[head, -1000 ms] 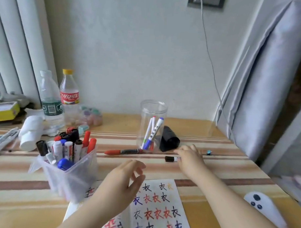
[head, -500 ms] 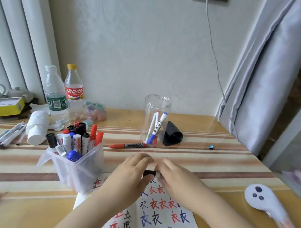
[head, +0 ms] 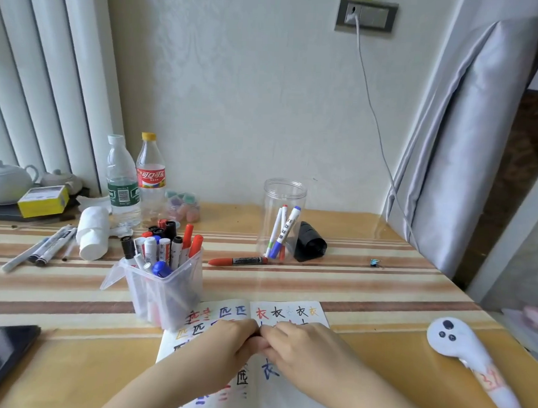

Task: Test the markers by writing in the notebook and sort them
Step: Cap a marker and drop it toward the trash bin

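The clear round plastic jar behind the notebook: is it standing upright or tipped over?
Upright. The clear round plastic jar stands on its base, its open mouth upward, and slim markers lean inside it.

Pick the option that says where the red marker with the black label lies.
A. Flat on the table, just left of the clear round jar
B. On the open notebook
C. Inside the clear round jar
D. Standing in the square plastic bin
A: the red marker lies flat on the striped table, its right end near the base of the clear round jar.

Jar (head: 284,201) right of tub (head: 164,294) — notebook (head: 288,314) nearer.
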`<state>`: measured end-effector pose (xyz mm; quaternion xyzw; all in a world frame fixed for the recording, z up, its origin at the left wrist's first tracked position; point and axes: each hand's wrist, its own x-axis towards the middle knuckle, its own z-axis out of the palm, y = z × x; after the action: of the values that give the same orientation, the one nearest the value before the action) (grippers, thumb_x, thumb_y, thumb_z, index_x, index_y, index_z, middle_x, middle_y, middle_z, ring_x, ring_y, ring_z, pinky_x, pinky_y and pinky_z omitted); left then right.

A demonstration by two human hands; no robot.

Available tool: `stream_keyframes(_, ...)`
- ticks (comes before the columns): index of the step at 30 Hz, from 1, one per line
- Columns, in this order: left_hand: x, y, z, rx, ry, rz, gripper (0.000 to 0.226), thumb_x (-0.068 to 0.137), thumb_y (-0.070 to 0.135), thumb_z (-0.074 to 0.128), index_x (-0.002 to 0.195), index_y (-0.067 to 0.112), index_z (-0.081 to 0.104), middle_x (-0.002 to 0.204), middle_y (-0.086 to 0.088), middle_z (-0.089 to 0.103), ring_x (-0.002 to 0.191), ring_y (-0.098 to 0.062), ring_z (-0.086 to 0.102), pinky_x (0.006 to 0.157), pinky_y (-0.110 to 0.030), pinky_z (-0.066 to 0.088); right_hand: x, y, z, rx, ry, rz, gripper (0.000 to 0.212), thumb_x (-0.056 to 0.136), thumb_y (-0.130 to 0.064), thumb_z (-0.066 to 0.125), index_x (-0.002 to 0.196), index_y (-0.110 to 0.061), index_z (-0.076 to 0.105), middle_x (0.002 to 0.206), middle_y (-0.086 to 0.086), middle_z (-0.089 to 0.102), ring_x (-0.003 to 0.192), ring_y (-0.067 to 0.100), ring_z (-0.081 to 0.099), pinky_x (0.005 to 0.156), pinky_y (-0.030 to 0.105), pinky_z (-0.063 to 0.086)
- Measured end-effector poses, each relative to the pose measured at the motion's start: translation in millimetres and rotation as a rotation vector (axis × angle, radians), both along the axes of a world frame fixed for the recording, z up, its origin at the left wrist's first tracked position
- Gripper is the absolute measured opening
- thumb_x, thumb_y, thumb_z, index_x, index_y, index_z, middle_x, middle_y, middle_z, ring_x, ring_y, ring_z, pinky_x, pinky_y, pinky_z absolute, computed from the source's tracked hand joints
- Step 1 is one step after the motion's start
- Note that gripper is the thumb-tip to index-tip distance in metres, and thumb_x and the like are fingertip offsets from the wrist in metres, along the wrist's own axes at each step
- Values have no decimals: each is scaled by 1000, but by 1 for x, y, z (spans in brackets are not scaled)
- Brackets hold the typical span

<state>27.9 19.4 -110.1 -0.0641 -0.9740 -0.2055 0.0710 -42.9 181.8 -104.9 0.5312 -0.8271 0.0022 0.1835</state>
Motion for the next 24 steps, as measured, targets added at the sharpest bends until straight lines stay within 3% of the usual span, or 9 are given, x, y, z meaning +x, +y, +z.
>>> stream_keyframes(6,10,5,6,33,-43,24,25,97,36,35,77,21,38,63,14,37,56,0,36,58,-14,33,5,-1,-3,-1,26,-1,34,83,-44,35,72,-30,64,52,-12,53,37,6,51,33,18,33)
stream_keyframes(9,12,8,10,34,-100,43,23,97,34,35,87,17,46,71,8,45,64,-4,42,59,-18,33,6,0,1,22,-5,-23,32,81,-45,34,66,-30,59,54,-13,52,42,3,53,37,17,35)
stream_keyframes(10,13,9,12,34,-124,33,21,97,34,36,92,16,47,77,5,51,70,-10,46,59,-20,33,8,0,6,37,-21,-31,31,82,-43,35,69,-27,58,59,-12,55,49,5,56,41,18,37)
stream_keyframes(12,14,11,15,38,-164,1,15,96,32,39,93,17,43,89,1,59,79,-15,51,67,-25,38,11,0,12,106,-110,1,21,94,-33,40,95,-17,53,88,-1,63,79,18,63,61,29,43)
stream_keyframes(14,14,14,18,4,-173,-3,15,96,31,40,95,15,41,93,-2,59,82,-19,52,72,-29,41,17,2,17,106,-277,-9,23,99,-29,40,113,-11,41,108,10,59,98,31,57,67,37,37)
stream_keyframes(17,11,16,16,-85,-158,32,24,97,31,36,103,11,46,101,-9,57,91,-25,52,80,-37,42,22,3,22,107,-318,-25,29,100,-34,37,117,-10,41,116,10,56,104,31,54,68,33,29)
stream_keyframes(20,13,17,13,-101,-160,7,25,98,32,34,102,11,48,103,-8,57,91,-24,52,76,-32,41,21,6,20,130,-283,13,36,100,-40,32,114,-9,45,116,9,57,105,30,55,70,32,27)
stream_keyframes(24,20,18,8,-59,-128,-32,25,97,32,34,98,12,48,99,-7,59,86,-24,53,73,-32,41,17,10,12,146,-162,76,66,84,-56,8,108,-9,47,108,9,61,97,31,58,67,34,29)
